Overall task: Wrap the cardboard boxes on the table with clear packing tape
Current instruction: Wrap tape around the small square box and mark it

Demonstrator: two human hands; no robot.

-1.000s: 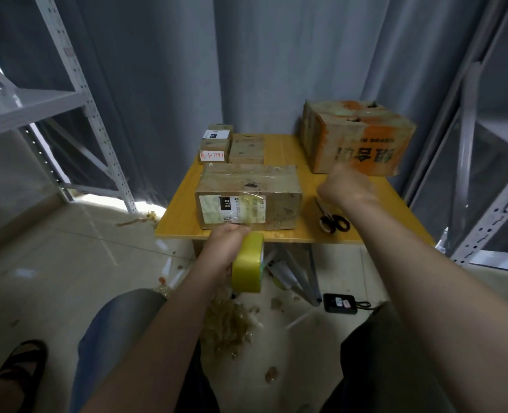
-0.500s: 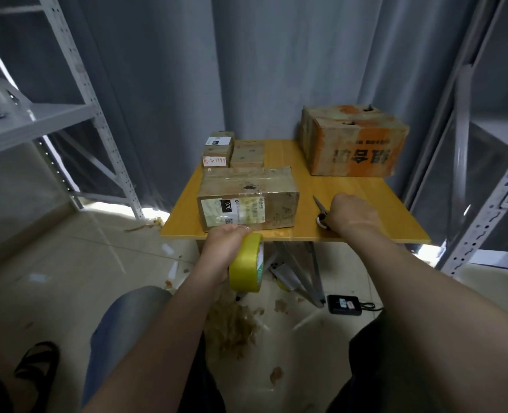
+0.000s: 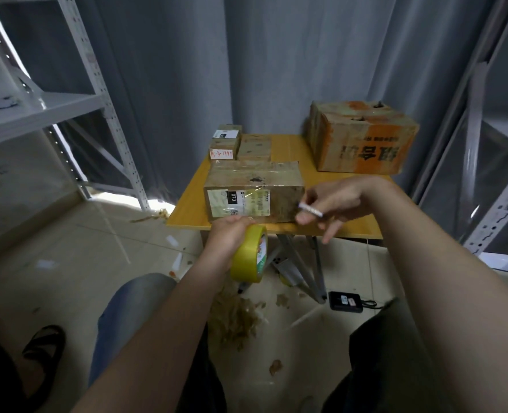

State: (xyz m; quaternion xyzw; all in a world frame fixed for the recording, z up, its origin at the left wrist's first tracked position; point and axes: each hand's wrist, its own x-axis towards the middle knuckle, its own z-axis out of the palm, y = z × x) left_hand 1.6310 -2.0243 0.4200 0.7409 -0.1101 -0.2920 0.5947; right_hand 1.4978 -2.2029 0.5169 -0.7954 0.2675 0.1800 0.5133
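Labelled cardboard box (image 3: 254, 190) sat at the front edge of the table (image 3: 288, 147), glossy tape across its top and label. Left hand (image 3: 227, 234) gripped the yellow tape roll (image 3: 248, 254) just below the box's front face. Right hand (image 3: 336, 201) held scissors (image 3: 310, 210), fingers curled round them, beside the box's right front corner. Large orange-printed box (image 3: 363, 138) stood back right, small boxes (image 3: 254, 147) back left.
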